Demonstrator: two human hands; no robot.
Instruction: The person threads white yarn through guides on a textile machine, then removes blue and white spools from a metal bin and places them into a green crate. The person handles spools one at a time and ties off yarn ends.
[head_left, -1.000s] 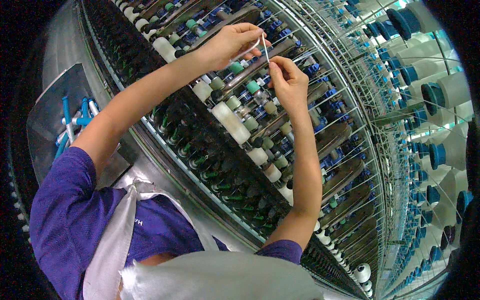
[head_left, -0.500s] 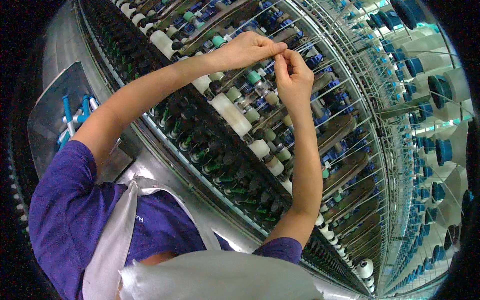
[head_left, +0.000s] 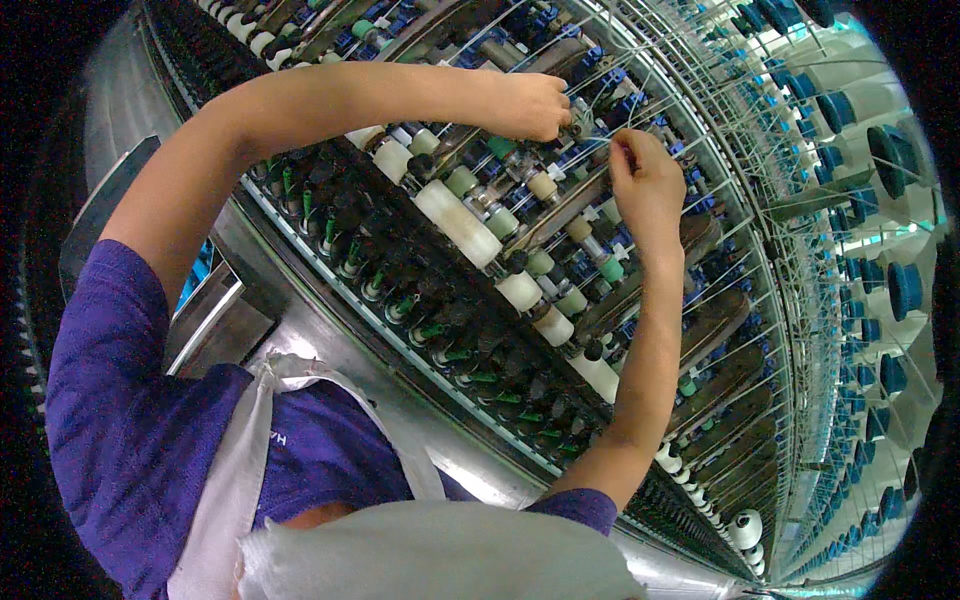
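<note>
Two hands were raised to the yarn feeders of a circular knitting machine (head_left: 330,330), well out from the body. Left hand (head_left: 525,105) was closed narrow, fingertips pinched at a small feeder guide (head_left: 578,120) among the threads; whether it actually gripped thread or only the guide could not be told. Right hand (head_left: 648,185) sat just below and to the right of it, thumb and forefinger pinched together near the top of the hand, apparently on a fine white thread (head_left: 600,140), which was too thin to confirm. Thread ran between the two pinches, long axis roughly level and slightly tilted, from the left fingertips down toward the right ones. The pinch points were near but apart; left hand was the nearer to the guide, touching it or just beside it, right hand a little off it. Guide lay beyond both hands, away from the body, in the upper feeder ring. White bobbins (head_left: 458,222) stood in a slanting row below the hands, under the left forearm. Blue-capped cones (head_left: 905,290) filled the creel at far right. Purple shirt (head_left: 120,420) and white apron strap (head_left: 240,470) showed at lower left.
</note>
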